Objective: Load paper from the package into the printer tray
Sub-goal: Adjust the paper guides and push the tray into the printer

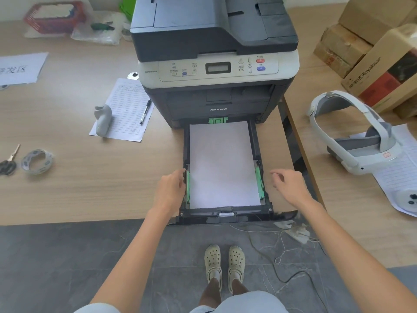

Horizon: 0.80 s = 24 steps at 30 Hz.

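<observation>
With white paper (223, 163) already lying in the pulled-out black plastic printer tray (225, 216), the left hand (170, 190) touched its wall with curled fingers while the right hand (287, 185) hovered loosely open and empty; sliding it in level and square probably mattered most.

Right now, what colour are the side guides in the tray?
Green side guides, clearest in the head view.

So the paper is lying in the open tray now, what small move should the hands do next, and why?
Probably bring the right hand onto the tray's right edge, to match the left hand already at the left edge, then push the tray into the printer. The paper lies flat between the green guides, and the tray is pulled far out.
</observation>
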{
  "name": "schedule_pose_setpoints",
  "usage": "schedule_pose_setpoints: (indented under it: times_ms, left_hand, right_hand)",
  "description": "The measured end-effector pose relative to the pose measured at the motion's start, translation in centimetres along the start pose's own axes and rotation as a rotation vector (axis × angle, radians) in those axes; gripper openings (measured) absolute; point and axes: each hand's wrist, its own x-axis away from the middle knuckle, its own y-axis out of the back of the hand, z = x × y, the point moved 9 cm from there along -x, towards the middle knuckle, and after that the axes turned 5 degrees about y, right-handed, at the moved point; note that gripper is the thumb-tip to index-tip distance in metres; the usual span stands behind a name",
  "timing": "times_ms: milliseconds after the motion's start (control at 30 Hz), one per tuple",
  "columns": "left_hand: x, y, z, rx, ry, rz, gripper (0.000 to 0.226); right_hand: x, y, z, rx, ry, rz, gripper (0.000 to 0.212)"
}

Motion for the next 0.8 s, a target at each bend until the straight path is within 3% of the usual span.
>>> schedule_pose_setpoints:
  times_ms: [267,533,667,800]
  left_hand:
    - [2.1,4.1,7.3,0.154,0.097,-0.074,0.044]
    - [9.1,-2.1,11.7,0.464,0.272,0.104,0.074]
    - [10.2,-3.9,11.1,0.717,0.431,-0.009,0.088]
    - [10.8,-4.4,10.9,0.79,0.488,-0.111,0.093]
  right_hand:
    - [5.7,1.9,-6.4,-0.117,-0.125,-0.026,0.029]
    - [11.6,-2.9,-7.1,-0.276,-0.264,0.048,0.057]
    - [11.8,-4.2,-5.5,-0.376,-0.307,-0.04,0.056]
    - [12.1,-4.7,-5.1,-0.402,-0.336,-0.169,0.066]
